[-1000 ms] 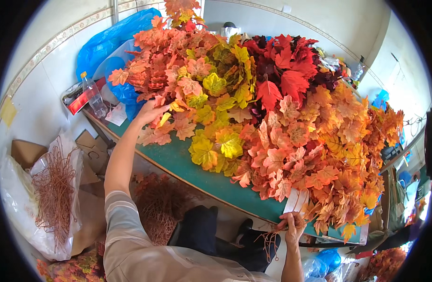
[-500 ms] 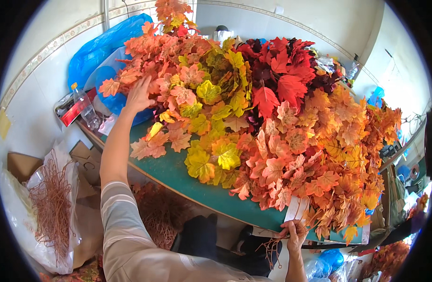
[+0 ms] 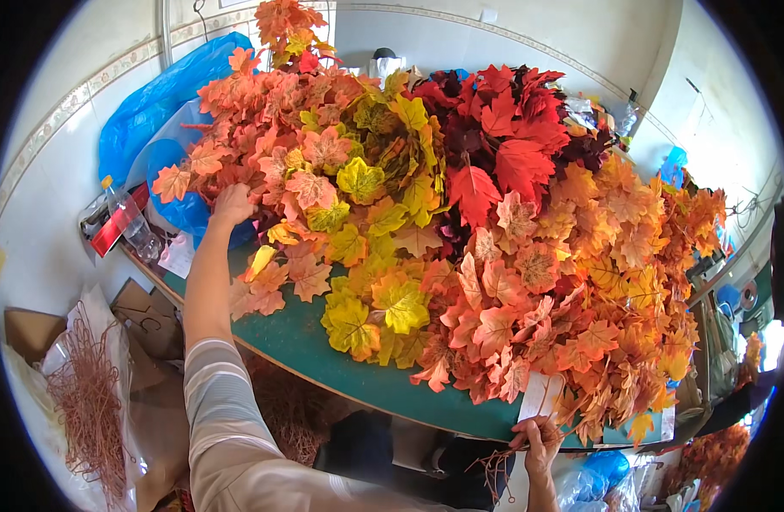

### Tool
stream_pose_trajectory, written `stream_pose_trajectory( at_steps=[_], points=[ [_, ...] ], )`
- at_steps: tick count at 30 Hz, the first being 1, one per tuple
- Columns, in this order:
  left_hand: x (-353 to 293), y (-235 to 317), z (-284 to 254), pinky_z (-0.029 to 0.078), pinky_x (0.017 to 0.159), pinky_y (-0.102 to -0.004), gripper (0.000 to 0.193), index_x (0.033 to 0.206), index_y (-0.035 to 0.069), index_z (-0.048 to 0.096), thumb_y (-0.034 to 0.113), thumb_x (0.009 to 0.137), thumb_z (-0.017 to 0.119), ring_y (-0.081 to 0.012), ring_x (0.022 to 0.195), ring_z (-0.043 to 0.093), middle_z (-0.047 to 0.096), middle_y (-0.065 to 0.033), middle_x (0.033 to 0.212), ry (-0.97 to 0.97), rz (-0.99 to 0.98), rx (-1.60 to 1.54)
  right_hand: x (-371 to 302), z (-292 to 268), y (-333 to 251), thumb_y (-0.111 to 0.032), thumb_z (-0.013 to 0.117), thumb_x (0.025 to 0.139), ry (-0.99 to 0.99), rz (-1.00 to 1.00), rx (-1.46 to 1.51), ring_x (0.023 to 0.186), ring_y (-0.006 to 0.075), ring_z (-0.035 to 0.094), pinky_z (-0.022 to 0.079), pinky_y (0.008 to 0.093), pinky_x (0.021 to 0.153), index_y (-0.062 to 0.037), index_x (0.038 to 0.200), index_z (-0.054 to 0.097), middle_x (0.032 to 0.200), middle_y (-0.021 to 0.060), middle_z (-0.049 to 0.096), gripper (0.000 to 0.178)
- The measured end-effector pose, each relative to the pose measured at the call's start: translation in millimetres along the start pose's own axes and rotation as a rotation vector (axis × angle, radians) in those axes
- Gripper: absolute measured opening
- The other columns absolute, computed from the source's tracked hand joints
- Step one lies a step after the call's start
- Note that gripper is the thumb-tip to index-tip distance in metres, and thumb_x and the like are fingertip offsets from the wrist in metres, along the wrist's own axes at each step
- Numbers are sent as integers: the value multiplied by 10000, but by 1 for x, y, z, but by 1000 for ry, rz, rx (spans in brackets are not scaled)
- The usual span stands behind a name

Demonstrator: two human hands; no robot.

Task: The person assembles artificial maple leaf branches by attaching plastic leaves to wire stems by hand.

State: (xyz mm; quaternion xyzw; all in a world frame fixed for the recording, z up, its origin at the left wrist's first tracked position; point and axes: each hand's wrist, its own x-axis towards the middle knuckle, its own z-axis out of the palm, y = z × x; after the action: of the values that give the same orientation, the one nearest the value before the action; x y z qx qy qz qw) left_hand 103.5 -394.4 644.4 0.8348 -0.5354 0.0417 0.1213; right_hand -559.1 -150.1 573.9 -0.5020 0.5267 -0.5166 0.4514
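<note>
A big heap of artificial maple leaves [image 3: 460, 230], orange, yellow and dark red, covers a green table [image 3: 306, 346]. My left hand [image 3: 232, 205] reaches far up into the orange leaves at the heap's left side, fingers closed on a leafy branch there. My right hand [image 3: 537, 439] is at the table's near edge, gripping a bundle of thin brown stems [image 3: 497, 468] that hang below the leaves. A white paper tag [image 3: 541, 394] lies just above that hand.
Blue plastic bags [image 3: 157, 111] lean against the tiled wall at the left. A plastic bottle [image 3: 129, 220] stands at the table's left end. A white bag of brown wire stems [image 3: 84, 401] and cardboard pieces [image 3: 144, 311] lie below on the left.
My left hand has moved up and to the left, from the lower leaves to the orange branches near the blue bags. My right hand stays at the table edge with the stems.
</note>
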Motion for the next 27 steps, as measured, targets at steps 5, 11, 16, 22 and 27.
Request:
stream_pose_trajectory(
  at_steps=[5, 11, 16, 22, 27],
  points=[
    [-3, -17, 11, 488, 857, -458, 362, 994, 12, 662, 260, 739, 727, -386, 991, 611, 652, -227, 1011, 233, 10, -79, 0, 2, 0, -165, 552, 931, -4, -5, 6, 475, 121, 591, 431, 200, 420, 36, 805, 609, 689, 93, 647, 244],
    [10, -44, -9, 499, 819, -440, 360, 988, 32, 667, 293, 743, 714, -394, 914, 635, 668, -224, 947, 543, -153, -539, 3, 2, 3, -159, 545, 930, -31, -13, 31, 472, 130, 581, 436, 208, 431, 43, 807, 599, 708, 101, 643, 242],
    [-8, -46, -35, 470, 879, -438, 321, 934, 54, 698, 292, 722, 734, -342, 1028, 578, 610, -169, 1113, 624, 147, -153, 2, 2, 3, -161, 547, 928, -16, -9, 13, 466, 131, 573, 434, 208, 431, 45, 808, 596, 701, 101, 634, 243],
    [-12, -51, -19, 449, 926, -453, 390, 975, 57, 695, 318, 693, 761, -362, 1079, 565, 520, -205, 1269, 189, -20, 14, 1, 3, 2, -171, 552, 927, 23, 4, 6, 456, 130, 570, 426, 206, 418, 48, 793, 601, 651, 89, 617, 260],
    [1, -51, 1, 495, 862, -424, 233, 946, 37, 691, 179, 763, 668, -327, 1040, 615, 632, -203, 1126, 48, -174, 168, 1, 4, 2, -172, 551, 928, 29, -5, 21, 450, 133, 571, 427, 210, 405, 50, 789, 600, 640, 89, 614, 266]
  ],
)
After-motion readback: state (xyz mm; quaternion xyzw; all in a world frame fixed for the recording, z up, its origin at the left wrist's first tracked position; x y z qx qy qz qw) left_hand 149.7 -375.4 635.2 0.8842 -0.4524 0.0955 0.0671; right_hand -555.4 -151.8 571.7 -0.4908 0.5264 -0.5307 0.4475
